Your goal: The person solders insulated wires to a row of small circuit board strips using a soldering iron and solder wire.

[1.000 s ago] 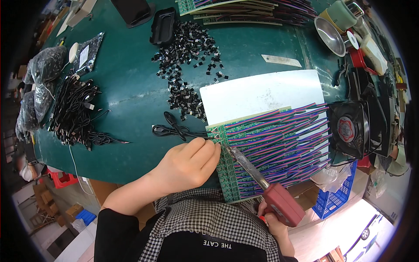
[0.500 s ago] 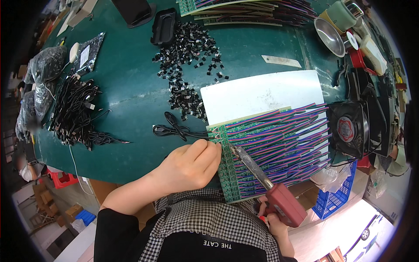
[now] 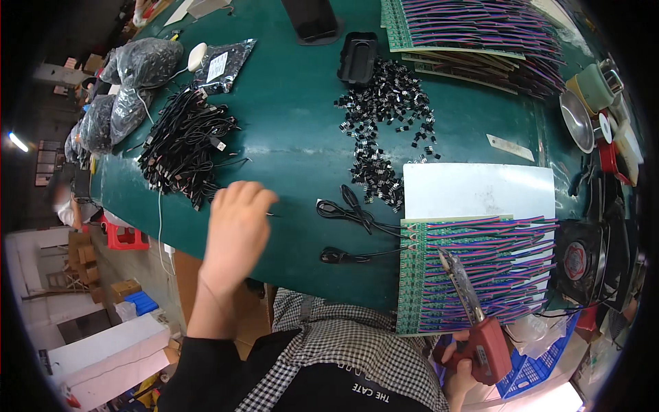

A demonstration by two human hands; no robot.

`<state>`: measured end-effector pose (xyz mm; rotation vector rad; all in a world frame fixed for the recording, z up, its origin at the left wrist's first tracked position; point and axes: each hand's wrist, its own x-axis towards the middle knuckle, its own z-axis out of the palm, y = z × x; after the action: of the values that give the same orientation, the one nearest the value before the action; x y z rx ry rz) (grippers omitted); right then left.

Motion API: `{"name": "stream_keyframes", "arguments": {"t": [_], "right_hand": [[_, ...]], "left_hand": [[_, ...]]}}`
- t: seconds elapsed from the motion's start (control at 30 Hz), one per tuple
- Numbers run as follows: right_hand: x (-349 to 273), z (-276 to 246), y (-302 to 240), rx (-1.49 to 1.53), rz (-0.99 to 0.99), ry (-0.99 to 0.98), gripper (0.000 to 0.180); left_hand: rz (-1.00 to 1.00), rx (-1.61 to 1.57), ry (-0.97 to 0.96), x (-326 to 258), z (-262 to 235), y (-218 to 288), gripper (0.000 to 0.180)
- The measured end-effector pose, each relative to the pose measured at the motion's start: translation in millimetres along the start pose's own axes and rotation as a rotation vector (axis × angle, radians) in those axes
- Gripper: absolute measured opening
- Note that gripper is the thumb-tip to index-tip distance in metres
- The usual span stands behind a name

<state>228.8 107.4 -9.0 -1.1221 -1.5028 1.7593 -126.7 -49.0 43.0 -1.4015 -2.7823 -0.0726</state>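
Observation:
My left hand (image 3: 237, 230), fingers curled, is beside a pile of black USB cables (image 3: 182, 147); a dark cable end sticks out at its right, the rest hidden by the hand. In my right hand (image 3: 461, 367) is a red soldering gun (image 3: 486, 351), its metal tip over a green circuit panel (image 3: 412, 295) carrying rows of blue, red and black wires. Two coiled black cables, an upper one (image 3: 353, 214) and a lower one (image 3: 336, 256), run to the panel's upper left edge. A white sheet (image 3: 473, 189) lies partly under the panel.
Small black components (image 3: 381, 110) lie scattered beside a black tray (image 3: 357, 58). More wired panels (image 3: 473, 27) are stacked at the far right. A fan (image 3: 576, 261) and a metal bowl (image 3: 575, 122) stand right. Plastic bags (image 3: 141, 65) sit far left.
My left hand has left the panel edge and moved left to the cable pile. The lower coiled cable now shows at the panel. The soldering gun stays over the panel; the view has shifted left.

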Motion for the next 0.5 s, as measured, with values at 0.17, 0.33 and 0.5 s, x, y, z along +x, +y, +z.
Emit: {"name": "stream_keyframes", "arguments": {"t": [0.17,0.33,0.5], "right_hand": [[-1,4,0,0.008,-0.014,-0.018,0.068],[-2,11,-10,0.067,0.043,-0.061,0.068],[-2,15,-17,0.093,0.078,-0.08,0.069]], "left_hand": [[-0.01,-0.235,-0.125,-11,14,-51,0.016],[-0.052,-0.572,-0.007,-2,28,-42,0.009],[-0.059,-0.705,0.052,8,31,-19,0.011]]}}
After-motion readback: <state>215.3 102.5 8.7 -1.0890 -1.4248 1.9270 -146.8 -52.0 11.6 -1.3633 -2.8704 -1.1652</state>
